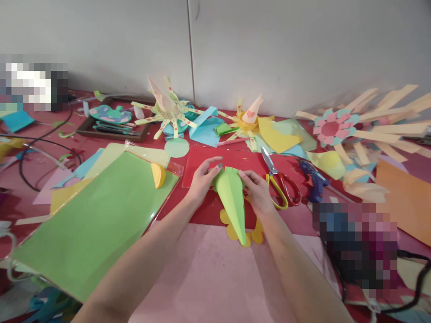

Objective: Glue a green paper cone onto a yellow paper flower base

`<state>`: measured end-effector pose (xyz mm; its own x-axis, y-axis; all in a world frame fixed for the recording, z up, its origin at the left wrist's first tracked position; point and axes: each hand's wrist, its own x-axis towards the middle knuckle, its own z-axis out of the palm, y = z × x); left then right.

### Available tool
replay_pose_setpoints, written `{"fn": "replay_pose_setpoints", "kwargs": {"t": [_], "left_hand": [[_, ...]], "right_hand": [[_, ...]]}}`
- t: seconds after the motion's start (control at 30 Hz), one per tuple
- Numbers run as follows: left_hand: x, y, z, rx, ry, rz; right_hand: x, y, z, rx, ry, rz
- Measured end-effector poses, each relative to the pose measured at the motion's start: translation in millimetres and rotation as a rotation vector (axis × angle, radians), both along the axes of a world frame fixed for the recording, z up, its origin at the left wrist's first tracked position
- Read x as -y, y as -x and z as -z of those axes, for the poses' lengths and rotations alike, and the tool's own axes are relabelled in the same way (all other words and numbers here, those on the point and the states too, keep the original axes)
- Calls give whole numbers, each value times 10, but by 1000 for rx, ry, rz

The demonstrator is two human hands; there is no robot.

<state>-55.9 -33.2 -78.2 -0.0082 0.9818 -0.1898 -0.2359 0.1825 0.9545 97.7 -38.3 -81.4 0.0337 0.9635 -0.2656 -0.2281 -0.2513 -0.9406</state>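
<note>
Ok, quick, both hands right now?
Left hand: holding the green paper cone at its wide end.
Right hand: holding the same cone, opposite side.

lt-grn paper cone [230, 193], yel petals [232, 232], scissors [274, 171] w/ red & yel handles, cream strips [143, 106] w/ red stars, pink/teal flower [343, 128], wall [303, 45] grey from here

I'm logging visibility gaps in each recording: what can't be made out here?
Head view, all four:
Yellow paper petals: partly covered by the green paper cone; full ring or not, unclear.
Left hand: some fingers hidden behind the cone and the hand itself.
Orange paper: cut off by the right edge.
Far left, lower right: pixelation masks what's there.
</note>
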Motion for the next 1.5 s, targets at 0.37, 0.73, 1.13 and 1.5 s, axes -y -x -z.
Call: {"fn": "replay_pose_setpoints", "kwargs": {"t": [0.37,0.73,1.13,1.5], "left_hand": [[16,12,-15,24,-13,-4],[2,10,1,67,27,50],[-4,25,16,19,42,52],[17,0,-57,30,24,39]], "right_hand": [[14,-5,-18,-60,45,0],[18,-5,-6,-88,74,-7],[18,-1,5,-39,27,-92],[5,-9,60,-66,90,-17]]}}
